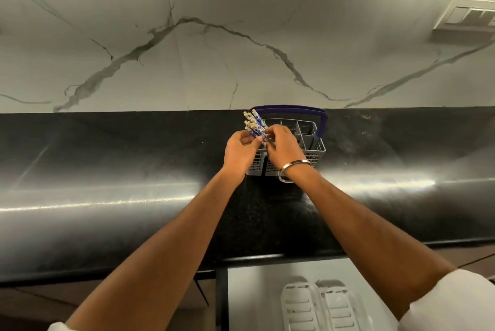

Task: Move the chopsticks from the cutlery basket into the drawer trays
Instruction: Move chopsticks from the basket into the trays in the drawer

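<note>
A grey cutlery basket [312, 138] with a blue handle [292, 110] stands on the black counter by the wall. A bundle of blue-and-white patterned chopsticks [255, 123] sticks up from its left side, leaning left. My left hand [239, 152] grips the bundle from the left, fingers curled round it. From the right, my right hand [284, 148], with a metal bangle on the wrist, pinches the same bundle. Below the counter edge, an open drawer [254, 290] holds two white slotted trays [318, 306].
The glossy black counter [107, 170] stretches left and right, with a marble wall [214, 36] behind it. A switch plate [468, 16] sits on the wall at upper right. The drawer lies under my right forearm, near the bottom edge.
</note>
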